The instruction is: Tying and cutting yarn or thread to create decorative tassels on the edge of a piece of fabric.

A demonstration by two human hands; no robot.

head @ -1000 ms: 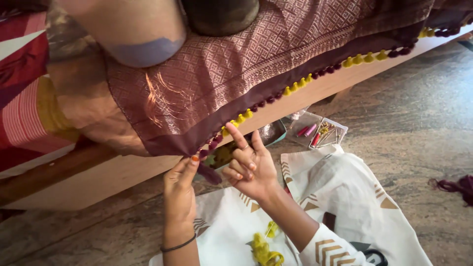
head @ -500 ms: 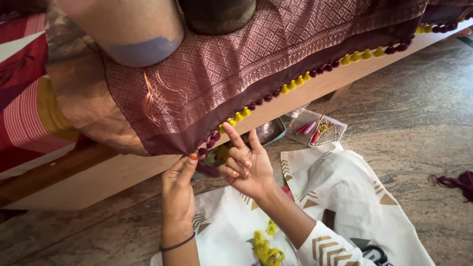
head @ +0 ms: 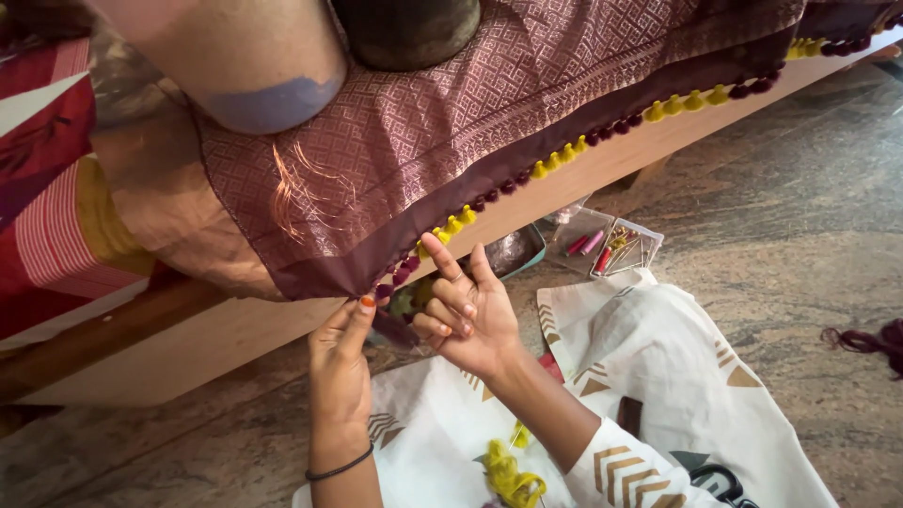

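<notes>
Pinched between thumb and fingertips of the left hand [head: 340,362] is the lower corner of the maroon patterned cloth [head: 451,141], which hangs over the edge of a wooden bench [head: 188,334]. Just beside it, the right hand [head: 470,310] is half open, fingers spread at the cloth's fringe of yellow and maroon tassels [head: 489,193]; whether it grips thread cannot be told. On the stone floor behind sits a clear rectangular plastic box [head: 607,246] holding pink and red spools. Yellow thread [head: 508,475] lies on the lap.
</notes>
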